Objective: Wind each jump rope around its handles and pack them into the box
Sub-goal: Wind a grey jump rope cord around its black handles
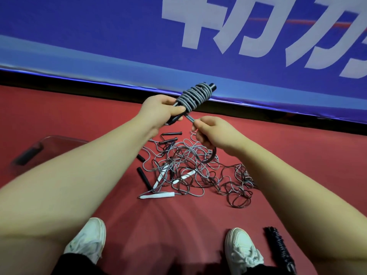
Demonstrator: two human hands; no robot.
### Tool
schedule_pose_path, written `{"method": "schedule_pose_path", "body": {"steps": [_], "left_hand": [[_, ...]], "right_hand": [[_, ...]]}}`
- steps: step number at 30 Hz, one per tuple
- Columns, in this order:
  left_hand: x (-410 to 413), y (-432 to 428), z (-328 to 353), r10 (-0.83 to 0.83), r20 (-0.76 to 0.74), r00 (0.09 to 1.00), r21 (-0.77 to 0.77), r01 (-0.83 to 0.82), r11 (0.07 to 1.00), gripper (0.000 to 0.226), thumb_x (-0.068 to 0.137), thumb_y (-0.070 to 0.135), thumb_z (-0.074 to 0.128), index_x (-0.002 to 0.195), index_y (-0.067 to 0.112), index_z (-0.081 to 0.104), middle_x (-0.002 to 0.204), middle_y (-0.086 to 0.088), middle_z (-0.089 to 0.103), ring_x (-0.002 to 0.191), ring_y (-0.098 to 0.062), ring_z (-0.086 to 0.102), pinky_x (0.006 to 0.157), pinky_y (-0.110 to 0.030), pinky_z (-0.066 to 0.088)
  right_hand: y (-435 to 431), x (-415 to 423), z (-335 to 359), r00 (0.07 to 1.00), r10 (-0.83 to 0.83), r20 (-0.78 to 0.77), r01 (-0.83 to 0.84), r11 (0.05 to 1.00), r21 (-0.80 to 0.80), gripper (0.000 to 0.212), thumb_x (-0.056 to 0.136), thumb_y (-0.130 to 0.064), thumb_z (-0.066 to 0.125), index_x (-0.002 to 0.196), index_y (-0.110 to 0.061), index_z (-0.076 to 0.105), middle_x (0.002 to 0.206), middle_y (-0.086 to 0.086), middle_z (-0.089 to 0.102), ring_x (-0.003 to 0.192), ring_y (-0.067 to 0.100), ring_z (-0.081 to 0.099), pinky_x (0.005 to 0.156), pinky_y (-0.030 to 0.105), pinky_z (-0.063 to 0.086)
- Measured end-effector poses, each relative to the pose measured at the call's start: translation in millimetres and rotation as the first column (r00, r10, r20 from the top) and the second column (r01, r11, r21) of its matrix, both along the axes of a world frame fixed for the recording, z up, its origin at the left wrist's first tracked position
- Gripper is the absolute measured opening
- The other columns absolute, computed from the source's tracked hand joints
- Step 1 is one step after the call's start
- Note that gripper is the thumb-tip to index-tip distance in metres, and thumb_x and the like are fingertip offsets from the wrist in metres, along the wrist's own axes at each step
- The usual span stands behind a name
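Okay, caught mid-wind. Held grey jump rope (193, 96) up in front of the body, above the red floor (297, 155), coiled tight in many turns round its pair of black handles (212, 87). Clamped the lower ends of those handles in left grip (161, 109), fingers and thumb curled round, thumb against the lowest turn. Pinched the rope's free tail (189, 118) in right grip (213, 132), just below and right of the bundle, thumb and forefinger closed on it, with a short taut stretch between the two grips. Noted dark blurred loop (210, 157) hanging under right grip; could not tell which rope. Saw the other ropes (190, 175) in a loose tangle on the floor under both grips: grey and dark cords, white handles (158, 195), loose black handles (168, 134). Spotted clear box (45, 143) on the floor to the left, partly behind the left forearm, blurred; could not read contents. Logged one wound black rope (278, 247) lying on the floor just beside the right white shoe (242, 249). Backed by blue banner (99, 36) with white lettering along the floor edge.
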State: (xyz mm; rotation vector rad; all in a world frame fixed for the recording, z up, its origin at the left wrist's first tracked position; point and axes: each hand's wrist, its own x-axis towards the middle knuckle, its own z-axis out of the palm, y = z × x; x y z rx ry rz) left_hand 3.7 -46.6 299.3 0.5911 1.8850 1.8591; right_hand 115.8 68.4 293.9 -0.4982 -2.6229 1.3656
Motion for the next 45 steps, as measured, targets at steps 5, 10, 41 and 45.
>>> {"method": "schedule_pose_path", "body": {"steps": [5, 10, 41, 45], "left_hand": [[-2.3, 3.6, -5.4, -0.006, -0.6, 0.8, -0.241, -0.173, 0.955, 0.029, 0.078, 0.014, 0.073, 0.105, 0.013, 0.066, 0.091, 0.003, 0.064, 0.087, -0.01, 0.059, 0.079, -0.021, 0.044], [-13.2, -5.4, -19.2, -0.135, -0.793, 0.595, -0.366, -0.288, 0.885, 0.033, 0.082, 0.02, 0.069, 0.113, 0.014, 0.064, 0.106, -0.005, 0.067, 0.102, -0.025, 0.058, 0.083, -0.031, 0.041], [42.6, 2.6, -13.3, -0.713, -0.627, 0.316, -0.636, 0.321, 0.702, 0.043, 0.079, 0.013, 0.072, 0.114, 0.031, 0.052, 0.105, 0.005, 0.068, 0.097, -0.009, 0.063, 0.083, -0.022, 0.043], [47.7, 1.3, -8.0, -0.668, -0.562, 0.489, -0.481, 0.464, 0.744, 0.046, 0.078, 0.005, 0.073, 0.098, 0.041, 0.054, 0.102, 0.008, 0.07, 0.093, -0.006, 0.065, 0.088, -0.026, 0.049]], "right_hand": [[-9.1, 2.2, 14.4, 0.991, 0.009, 0.135, -0.004, 0.999, -0.035, 0.031, 0.102, -0.027, 0.039, 0.079, -0.012, 0.054, 0.056, -0.001, 0.049, 0.044, 0.009, 0.05, 0.043, 0.015, 0.041], [-5.9, 15.3, 30.2, 0.954, 0.127, 0.272, -0.057, 0.967, -0.249, 0.025, 0.102, -0.02, 0.037, 0.087, -0.014, 0.056, 0.057, -0.007, 0.045, 0.048, 0.005, 0.051, 0.051, 0.019, 0.034], [55.8, 42.4, 39.0, 0.984, 0.052, 0.168, -0.123, 0.889, 0.442, 0.016, 0.081, -0.038, 0.068, 0.076, -0.024, 0.063, 0.063, -0.014, 0.055, 0.056, -0.007, 0.05, 0.057, 0.007, 0.038], [74.2, 44.3, 13.3, 0.989, 0.046, 0.141, -0.081, 0.965, 0.249, 0.019, 0.087, -0.035, 0.062, 0.076, -0.02, 0.063, 0.053, -0.012, 0.049, 0.046, -0.002, 0.042, 0.052, 0.014, 0.036]]}}
